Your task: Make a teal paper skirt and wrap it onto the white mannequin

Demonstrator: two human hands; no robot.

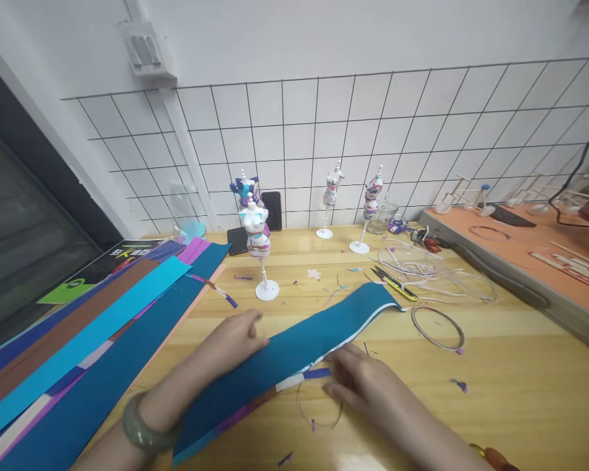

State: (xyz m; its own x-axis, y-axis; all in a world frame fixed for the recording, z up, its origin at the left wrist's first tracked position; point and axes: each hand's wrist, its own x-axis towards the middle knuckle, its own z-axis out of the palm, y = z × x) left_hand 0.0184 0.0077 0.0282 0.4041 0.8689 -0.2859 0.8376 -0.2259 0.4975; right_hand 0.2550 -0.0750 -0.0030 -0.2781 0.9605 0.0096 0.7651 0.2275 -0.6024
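A long teal crepe paper strip (294, 347) with a white edge lies slantwise before me, its far end bent upward. Along its left edge rests my left hand (233, 343), the thumb touching the paper and a gap between thumb and forefinger. My right hand (360, 376) is at the white edge, fingertips against it, thumb held apart. Under the strip's near side show a white and purple paper piece (294, 381) and a thin ring (319, 418). A yellow utility knife (402, 288) and black scissors (385, 275) lie past the far end.
Several coloured paper strips (103, 333) lie at left. A white mini mannequin (258, 245) stands ahead, others farther back. Coils of clear wire (417, 261), a hoop (439, 327) and paper scraps lie on the right. An orange-topped case (520, 252) borders the wooden table (520, 405).
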